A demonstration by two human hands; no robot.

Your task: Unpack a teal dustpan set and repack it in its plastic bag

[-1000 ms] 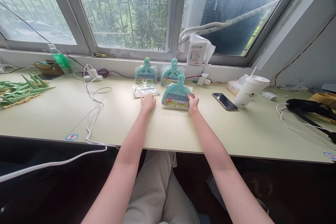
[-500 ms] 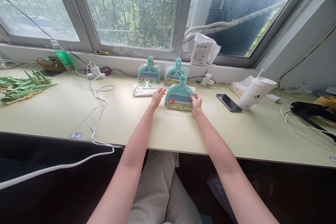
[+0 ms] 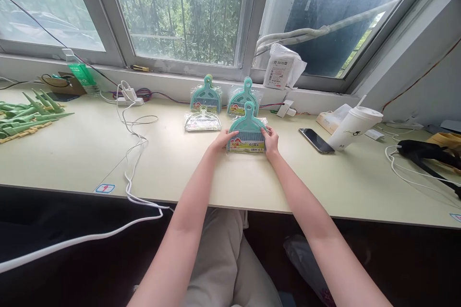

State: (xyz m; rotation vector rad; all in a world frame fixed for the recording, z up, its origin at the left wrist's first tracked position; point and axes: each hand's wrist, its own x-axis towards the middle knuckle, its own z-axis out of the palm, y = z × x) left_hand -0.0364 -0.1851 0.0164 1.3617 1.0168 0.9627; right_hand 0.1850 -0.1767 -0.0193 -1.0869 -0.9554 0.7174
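Observation:
A teal mini dustpan and brush set [image 3: 248, 129] in clear wrap stands upright on the table, its printed label along the bottom. My left hand [image 3: 220, 141] grips its left edge, and my right hand [image 3: 272, 141] grips the right edge, thumbs on the front. Behind it, a second teal set [image 3: 242, 100] leans by the window ledge, partly covered by the front one. Another teal set [image 3: 205, 97] stands to its left. In front of that one is a whitish wrapped set [image 3: 203, 121] with a pale handle loop.
White cables [image 3: 131, 153] run over the table at left, beside green folded pieces [image 3: 32, 114] and a green-labelled bottle [image 3: 81, 73]. At right are a phone [image 3: 317, 140], a white cup [image 3: 353, 129], a tissue pack [image 3: 333, 117] and a black strap [image 3: 425, 158]. A wrapped box [image 3: 283, 68] sits on the ledge.
My left hand has moved right, from beside the front dustpan set onto its left edge, and has closed on it. My right hand keeps its hold. The view has shifted slightly.

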